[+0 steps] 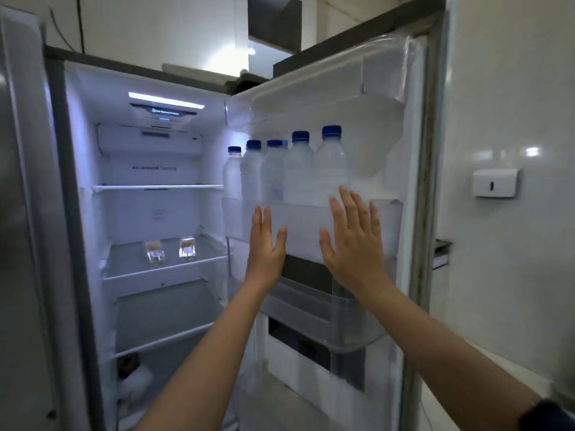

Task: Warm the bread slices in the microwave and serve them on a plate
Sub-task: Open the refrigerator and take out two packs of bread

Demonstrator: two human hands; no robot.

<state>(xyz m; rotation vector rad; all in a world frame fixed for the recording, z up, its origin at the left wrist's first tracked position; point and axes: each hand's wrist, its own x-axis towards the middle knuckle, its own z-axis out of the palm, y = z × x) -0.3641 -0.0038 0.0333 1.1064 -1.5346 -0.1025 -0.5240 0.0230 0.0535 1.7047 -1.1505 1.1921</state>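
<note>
Your left hand (266, 244) and your right hand (351, 241) are both raised with the palms away from you. The fingers are straight and a little spread, and neither hand holds anything. Both are in front of the white door bin (298, 231) on the inner side of the open fridge door (389, 119). The fingertips of your right hand reach up over the lower part of the bottles (298, 169), which stand in a row in that bin with blue caps. Your left hand is lower and nearer to the hinge side. Whether the palms really touch the bin or are only just beside it, you cannot tell from this view.

Inside the fridge (155, 169), well apart from your hands and to their left, two small clear packs (154, 251) with something brown inside stand side by side on a glass shelf (130, 259). They could be the bread slices, but they are too small and blurred to be sure. Each seems to stand on its short end with the long side up and down and the broad face toward you. The left one leans a little.
</note>
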